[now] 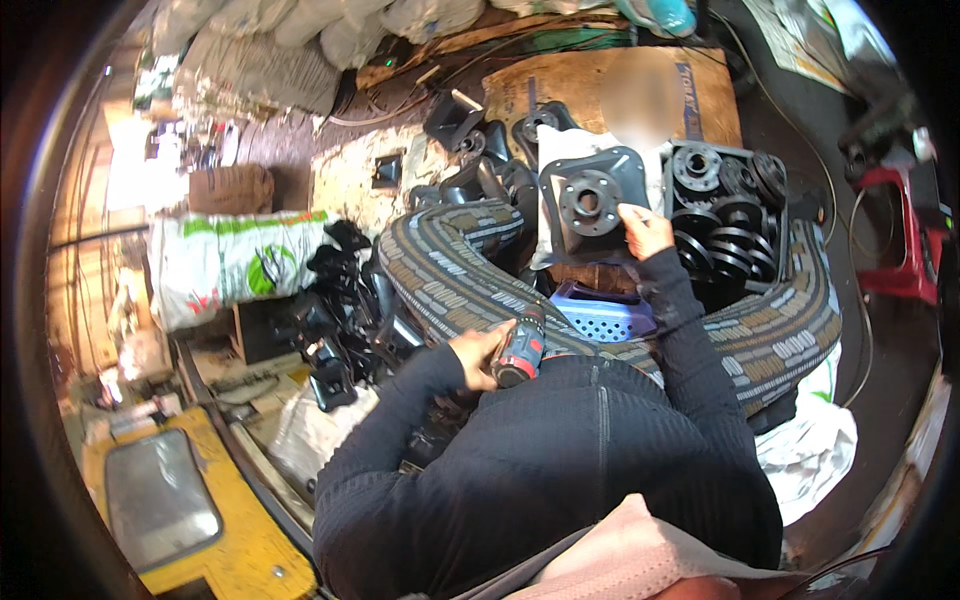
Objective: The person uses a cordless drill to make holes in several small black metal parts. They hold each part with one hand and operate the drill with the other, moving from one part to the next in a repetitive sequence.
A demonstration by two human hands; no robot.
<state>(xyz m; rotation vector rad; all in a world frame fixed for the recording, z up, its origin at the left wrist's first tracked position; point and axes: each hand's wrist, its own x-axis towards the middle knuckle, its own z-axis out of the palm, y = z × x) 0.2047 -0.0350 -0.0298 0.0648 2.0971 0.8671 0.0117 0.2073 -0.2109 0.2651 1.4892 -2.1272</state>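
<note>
My left hand (478, 358) is wrapped round a cordless drill (520, 352), grey and black with red parts, held low by my left thigh. With my right hand (648, 232) I pinch the right edge of a black square housing (612, 178) with rounded corners. A round flange (588, 203) with a centre hole and a ring of small holes sits on its face. The housing rests tilted on a white sack (550, 148) in front of me. Beside my right forearm lies a purple perforated plastic piece (605, 312).
A grey crate (785, 212) of black round flanges stands to the right. Black parts (335, 310) are heaped at my left near a white-green sack (245, 265). Flattened cardboard (715, 75) lies ahead; a red stool (900, 235) stands far right. A yellow panel (245, 500) is at lower left.
</note>
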